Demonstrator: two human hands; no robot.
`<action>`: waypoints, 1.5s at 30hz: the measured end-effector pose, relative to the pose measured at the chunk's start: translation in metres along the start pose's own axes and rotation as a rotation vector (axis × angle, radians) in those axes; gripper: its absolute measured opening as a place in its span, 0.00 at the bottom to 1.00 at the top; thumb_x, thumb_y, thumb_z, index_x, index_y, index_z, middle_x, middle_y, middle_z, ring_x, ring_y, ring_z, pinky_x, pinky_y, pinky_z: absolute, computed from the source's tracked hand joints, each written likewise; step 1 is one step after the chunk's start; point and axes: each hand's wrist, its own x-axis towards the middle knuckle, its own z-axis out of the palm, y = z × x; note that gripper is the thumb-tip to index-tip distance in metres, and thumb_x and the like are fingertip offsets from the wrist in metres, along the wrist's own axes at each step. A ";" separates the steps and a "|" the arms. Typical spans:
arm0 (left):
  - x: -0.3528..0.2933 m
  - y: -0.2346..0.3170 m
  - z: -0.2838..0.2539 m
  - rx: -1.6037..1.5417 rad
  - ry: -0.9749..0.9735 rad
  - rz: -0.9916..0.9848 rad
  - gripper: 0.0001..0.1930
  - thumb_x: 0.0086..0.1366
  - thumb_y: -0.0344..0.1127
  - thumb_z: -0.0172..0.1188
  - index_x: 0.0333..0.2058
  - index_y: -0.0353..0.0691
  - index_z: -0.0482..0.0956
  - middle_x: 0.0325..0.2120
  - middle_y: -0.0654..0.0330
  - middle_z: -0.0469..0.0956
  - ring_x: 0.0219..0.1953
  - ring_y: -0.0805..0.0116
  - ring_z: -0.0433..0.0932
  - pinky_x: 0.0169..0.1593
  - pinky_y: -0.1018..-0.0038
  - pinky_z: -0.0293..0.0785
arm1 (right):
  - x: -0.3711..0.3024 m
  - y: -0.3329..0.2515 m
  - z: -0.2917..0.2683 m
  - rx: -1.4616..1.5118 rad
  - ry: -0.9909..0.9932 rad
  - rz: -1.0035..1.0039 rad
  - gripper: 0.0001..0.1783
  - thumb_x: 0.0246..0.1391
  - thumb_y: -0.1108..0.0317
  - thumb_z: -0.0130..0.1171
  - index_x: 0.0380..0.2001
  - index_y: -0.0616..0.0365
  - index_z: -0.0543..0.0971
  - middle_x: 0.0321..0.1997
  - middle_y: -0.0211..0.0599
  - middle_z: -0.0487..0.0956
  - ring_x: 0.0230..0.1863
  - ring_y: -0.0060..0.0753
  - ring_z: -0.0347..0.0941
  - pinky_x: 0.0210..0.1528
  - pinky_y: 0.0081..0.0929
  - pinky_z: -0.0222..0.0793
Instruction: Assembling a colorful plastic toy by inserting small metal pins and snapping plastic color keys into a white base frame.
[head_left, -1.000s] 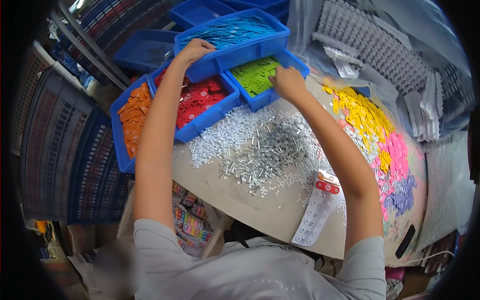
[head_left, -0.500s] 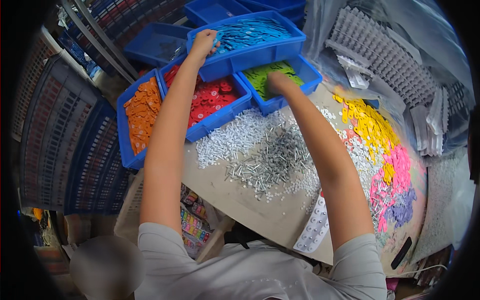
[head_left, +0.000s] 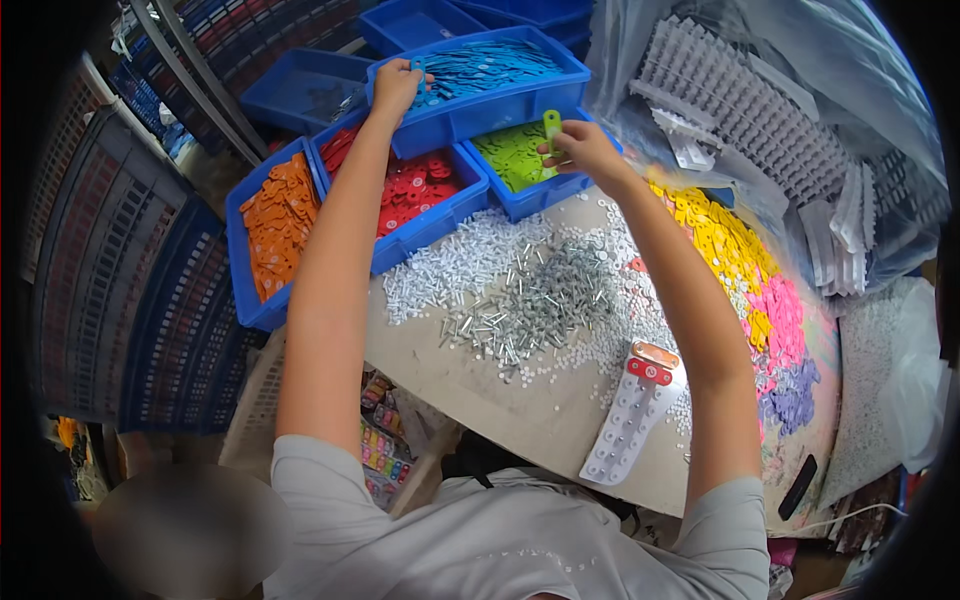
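Note:
My left hand (head_left: 396, 90) pinches a flat blue plastic tab (head_left: 419, 76) at the left end of a blue bin full of blue tabs (head_left: 500, 68). Held between the fingers of my right hand (head_left: 590, 152) is a flat green plastic tab (head_left: 551, 126) with rounded ends. It is raised over a smaller bin of green tabs (head_left: 512, 158). On the table, near my right forearm, lies a white strip holder (head_left: 622, 430) with rows of round studs. An orange tab (head_left: 655, 353) and a red tab (head_left: 649, 371) sit across its far end.
Bins of red tabs (head_left: 415, 190) and orange tabs (head_left: 277, 225) stand at left. White rivets (head_left: 455, 255) and metal pins (head_left: 545, 300) are heaped mid-table. Yellow (head_left: 720, 235), pink (head_left: 780, 315) and purple tabs (head_left: 793, 395) lie at right. Crates (head_left: 175, 310) line the left side.
My right hand has come up out of the green bin with a green tab. My left hand stays at the blue bin. The strip holder's far end has come into view.

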 end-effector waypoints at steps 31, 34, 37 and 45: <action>-0.401 0.064 0.158 -0.055 -0.921 -0.214 0.07 0.70 0.30 0.62 0.38 0.32 0.81 0.32 0.61 0.85 0.36 0.76 0.83 0.42 0.78 0.76 | -0.393 0.055 0.018 -0.789 0.479 -0.035 0.06 0.49 0.73 0.68 0.30 0.59 0.80 0.45 0.39 0.75 0.49 0.46 0.67 0.54 0.42 0.62; -0.403 0.066 0.162 0.014 -0.878 -0.181 0.06 0.69 0.31 0.62 0.37 0.33 0.80 0.32 0.62 0.83 0.36 0.76 0.81 0.42 0.78 0.74 | -0.391 0.059 0.020 -0.752 0.502 0.021 0.07 0.47 0.72 0.70 0.29 0.59 0.80 0.45 0.38 0.74 0.50 0.45 0.67 0.54 0.41 0.61; -0.401 0.055 0.165 0.125 -0.849 0.046 0.05 0.67 0.32 0.63 0.36 0.37 0.80 0.36 0.61 0.81 0.42 0.70 0.79 0.48 0.73 0.71 | -0.390 0.065 0.022 -0.708 0.551 0.014 0.09 0.45 0.70 0.72 0.28 0.58 0.80 0.47 0.37 0.75 0.52 0.44 0.67 0.55 0.41 0.60; -0.419 0.043 0.170 0.266 -0.790 0.274 0.07 0.59 0.39 0.69 0.31 0.45 0.83 0.49 0.61 0.75 0.58 0.58 0.68 0.63 0.58 0.53 | -0.394 0.080 0.012 -0.717 0.586 -0.085 0.22 0.40 0.67 0.77 0.39 0.55 0.78 0.56 0.38 0.74 0.58 0.46 0.66 0.60 0.43 0.58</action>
